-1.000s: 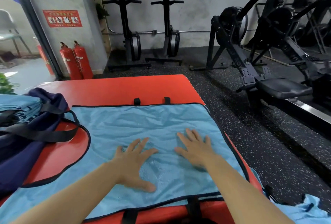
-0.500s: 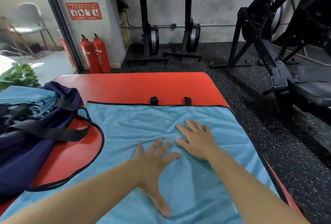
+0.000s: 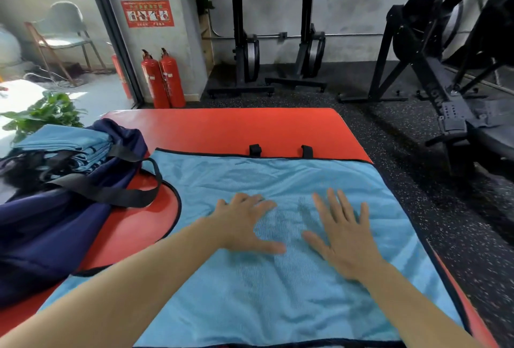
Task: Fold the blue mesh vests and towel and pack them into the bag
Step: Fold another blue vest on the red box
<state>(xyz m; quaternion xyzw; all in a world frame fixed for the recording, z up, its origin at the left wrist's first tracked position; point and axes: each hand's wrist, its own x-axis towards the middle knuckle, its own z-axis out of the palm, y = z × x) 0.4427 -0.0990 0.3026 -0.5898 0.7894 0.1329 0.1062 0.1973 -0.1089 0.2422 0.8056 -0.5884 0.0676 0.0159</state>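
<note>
A light blue mesh vest (image 3: 278,286) with black trim lies spread flat on the red padded surface (image 3: 228,128). My left hand (image 3: 244,222) and my right hand (image 3: 342,233) press flat on its middle, fingers straight and spread, a short gap between them. A dark navy bag (image 3: 50,225) with black straps lies at the left, its mouth open. Folded light blue cloth (image 3: 64,142) sits stacked in the bag's mouth.
Two red fire extinguishers (image 3: 164,78) stand by the wall beyond the red surface. Black rowing machines (image 3: 434,75) fill the speckled floor at the right and back. A potted plant (image 3: 44,114) and a chair (image 3: 64,36) are at the far left.
Both hands slid over the vest: they came together half a second ago and have now moved apart again, the left leftward and the right rightward. The head camera shifted.
</note>
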